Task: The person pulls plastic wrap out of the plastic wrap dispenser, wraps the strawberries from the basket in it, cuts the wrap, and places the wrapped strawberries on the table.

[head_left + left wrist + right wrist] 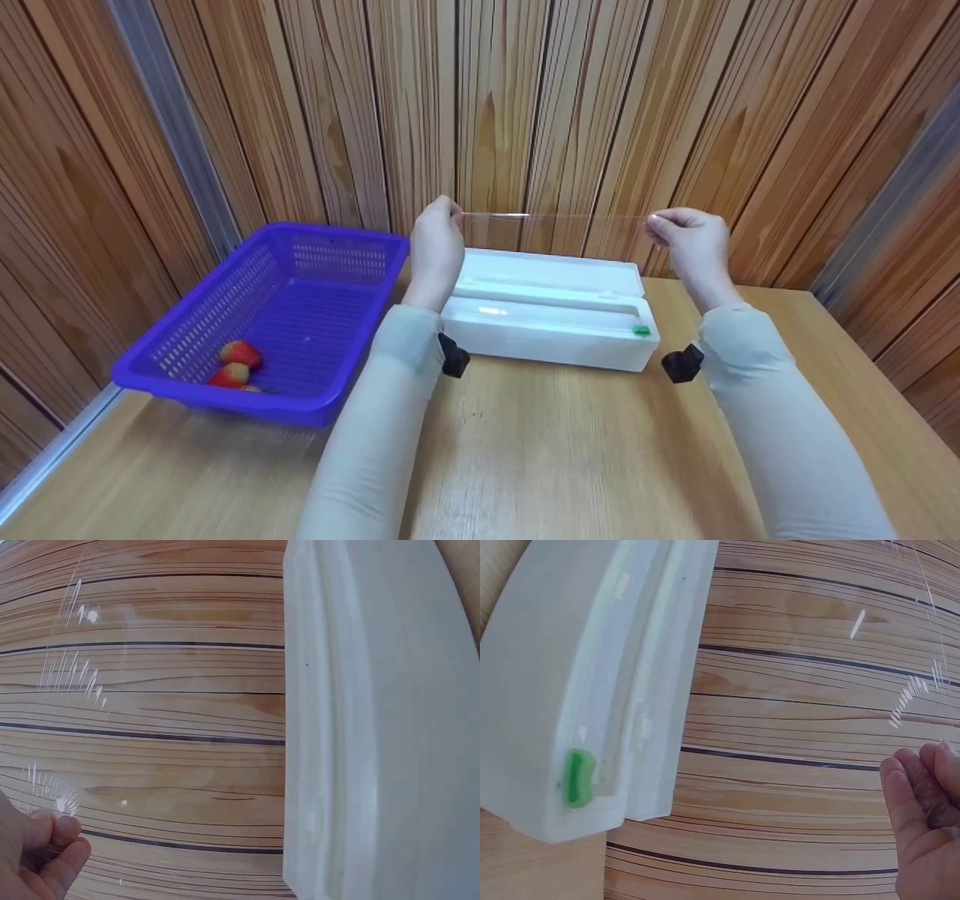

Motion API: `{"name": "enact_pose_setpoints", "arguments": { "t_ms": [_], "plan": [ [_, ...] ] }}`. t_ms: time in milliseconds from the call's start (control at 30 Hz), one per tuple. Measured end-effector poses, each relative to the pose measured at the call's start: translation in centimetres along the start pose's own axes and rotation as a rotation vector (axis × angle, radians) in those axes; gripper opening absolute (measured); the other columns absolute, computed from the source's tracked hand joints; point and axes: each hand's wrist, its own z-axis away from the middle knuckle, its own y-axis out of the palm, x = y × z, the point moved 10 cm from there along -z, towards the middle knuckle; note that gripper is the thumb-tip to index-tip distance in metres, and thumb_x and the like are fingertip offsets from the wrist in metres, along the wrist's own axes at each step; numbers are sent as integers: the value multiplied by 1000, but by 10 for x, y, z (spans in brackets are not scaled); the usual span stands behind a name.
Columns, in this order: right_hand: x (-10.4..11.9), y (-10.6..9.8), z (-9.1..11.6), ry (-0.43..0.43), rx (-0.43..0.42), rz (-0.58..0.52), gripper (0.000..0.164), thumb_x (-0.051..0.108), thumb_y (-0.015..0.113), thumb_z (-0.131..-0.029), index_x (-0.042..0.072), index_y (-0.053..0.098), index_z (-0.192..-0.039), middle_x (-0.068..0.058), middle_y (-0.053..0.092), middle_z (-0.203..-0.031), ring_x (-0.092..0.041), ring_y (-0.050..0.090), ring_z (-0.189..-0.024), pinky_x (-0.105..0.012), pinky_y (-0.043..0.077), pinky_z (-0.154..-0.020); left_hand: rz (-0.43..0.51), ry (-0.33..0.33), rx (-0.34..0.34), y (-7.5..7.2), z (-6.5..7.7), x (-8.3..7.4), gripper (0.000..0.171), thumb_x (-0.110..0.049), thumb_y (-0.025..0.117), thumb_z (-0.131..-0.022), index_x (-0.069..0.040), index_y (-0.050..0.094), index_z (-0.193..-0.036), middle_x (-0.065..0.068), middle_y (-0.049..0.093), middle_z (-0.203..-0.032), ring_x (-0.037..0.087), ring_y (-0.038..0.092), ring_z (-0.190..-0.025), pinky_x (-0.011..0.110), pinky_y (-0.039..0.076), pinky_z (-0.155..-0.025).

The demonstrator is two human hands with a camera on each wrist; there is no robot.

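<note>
A clear sheet of plastic wrap (555, 229) is stretched between both hands, above and behind the white wrap dispenser box (555, 341). My left hand (439, 244) pinches one corner of the film between thumb and fingers. At the other corner, my right hand (694, 244) pinches the film the same way. Glints and small creases fan out from the pinched spots in both wrist views. The dispenser's lid (555, 271) stands open toward the wall, with a shiny roll in the trough. A green slider (578, 778) sits at the box's right end.
A purple plastic basket (330, 397) stands on the table (525, 450) to the left, close by the left forearm. Several strawberries (241, 353) lie in its near left corner. A wood-panelled wall (495, 112) rises behind the table.
</note>
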Motion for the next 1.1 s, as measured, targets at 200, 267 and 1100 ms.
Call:
{"name": "enact_pose_setpoints", "arguments": {
  "t_ms": [200,267,1100],
  "plan": [
    [15,-6,1,-34,-20,-57,28,28,56,-81,8,64,-99,8,65,-87,-4,61,-82,-11,48,-72,-14,29,-24,-11,-3,-13,13,-13,40,-92,-11,53,-93,0,60,-100,10,55,-88,22,45,-68],
    [20,-9,1,-40,-23,-90,28,27,58,-80,8,64,-98,6,66,-87,-4,61,-82,-10,48,-71,-18,47,-35,-15,-3,-18,13,-11,41,-92,-10,53,-92,1,60,-99,11,56,-89,23,45,-69],
    [77,-30,26,-208,-38,-452,20,16,66,-73,1,67,-87,-3,68,-73,-13,64,-67,-18,52,-63,-15,225,-139,-66,11,-65,15,-13,43,-91,-8,57,-92,1,61,-95,8,58,-90,14,46,-73]
  ]
}}
